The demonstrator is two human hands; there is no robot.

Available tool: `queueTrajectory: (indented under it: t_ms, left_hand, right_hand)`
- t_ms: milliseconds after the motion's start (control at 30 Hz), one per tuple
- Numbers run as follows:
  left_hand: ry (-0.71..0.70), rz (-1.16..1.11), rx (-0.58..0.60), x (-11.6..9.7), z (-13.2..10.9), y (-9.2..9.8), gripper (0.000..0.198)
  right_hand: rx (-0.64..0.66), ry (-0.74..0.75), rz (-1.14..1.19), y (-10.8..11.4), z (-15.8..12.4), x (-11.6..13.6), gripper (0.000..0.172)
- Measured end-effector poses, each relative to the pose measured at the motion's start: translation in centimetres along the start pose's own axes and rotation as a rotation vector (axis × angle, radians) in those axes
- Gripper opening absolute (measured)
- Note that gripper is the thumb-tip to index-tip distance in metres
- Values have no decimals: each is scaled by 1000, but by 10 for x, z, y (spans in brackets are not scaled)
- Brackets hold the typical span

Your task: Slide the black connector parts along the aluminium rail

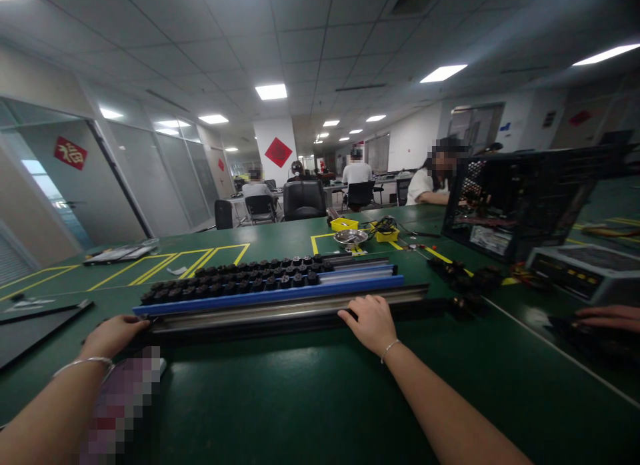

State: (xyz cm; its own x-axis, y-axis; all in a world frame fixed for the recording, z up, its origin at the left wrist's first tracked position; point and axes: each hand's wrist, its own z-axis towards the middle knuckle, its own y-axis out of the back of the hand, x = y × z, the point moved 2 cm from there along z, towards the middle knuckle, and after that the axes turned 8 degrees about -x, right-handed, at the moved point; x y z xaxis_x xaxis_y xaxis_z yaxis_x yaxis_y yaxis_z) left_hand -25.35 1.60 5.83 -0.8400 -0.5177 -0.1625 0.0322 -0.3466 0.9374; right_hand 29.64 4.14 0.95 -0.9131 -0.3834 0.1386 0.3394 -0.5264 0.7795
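A long metal channel rail (270,313) lies across the green table in front of me. My left hand (116,333) pinches its left end between thumb and fingers. Farther right, my right hand (373,323) lies over the same rail, its fingers bent across the top edge and its thumb on the near side. Just behind is a blue rail (280,295), parallel to it. Beyond that sit rows of small black roller-like parts (235,280). By my left wrist lies a pixelated flat item (123,398), partly hidden by the forearm.
An open black computer case (515,205) and a power supply box (590,271) stand at right. Another person's hand (610,316) is at the right edge. A metal bowl (351,237) and yellow trays (345,224) sit at the back. A dark panel (40,331) lies left.
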Motion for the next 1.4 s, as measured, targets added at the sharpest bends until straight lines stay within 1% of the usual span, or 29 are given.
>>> queueTrajectory:
  t_ms: [100, 200, 333, 700, 1167, 1233, 1400]
  left_hand:
    - [34, -1, 96, -5, -4, 1, 35]
    - [47, 0, 128, -10, -9, 4, 38]
    - [41, -19, 156, -20, -16, 7, 40]
    - [-37, -90, 196, -42, -27, 10, 37]
    - [-90, -97, 241, -54, -32, 8, 44]
    - [-93, -87, 254, -58, -32, 7, 42]
    - [-95, -34, 292, -70, -32, 10, 30]
  right_hand:
    - [2, -4, 5, 0, 0, 0, 43]
    - [-2, -5, 9, 0, 0, 0, 43]
    - [-3, -2, -1, 1, 0, 1, 43]
    - [-10, -1, 14, 0, 0, 1, 43]
    - [-21, -5, 22, -1, 1, 1, 44]
    - [-19, -6, 25, -1, 0, 1, 43]
    - [-24, -7, 28, -3, 0, -1, 39]
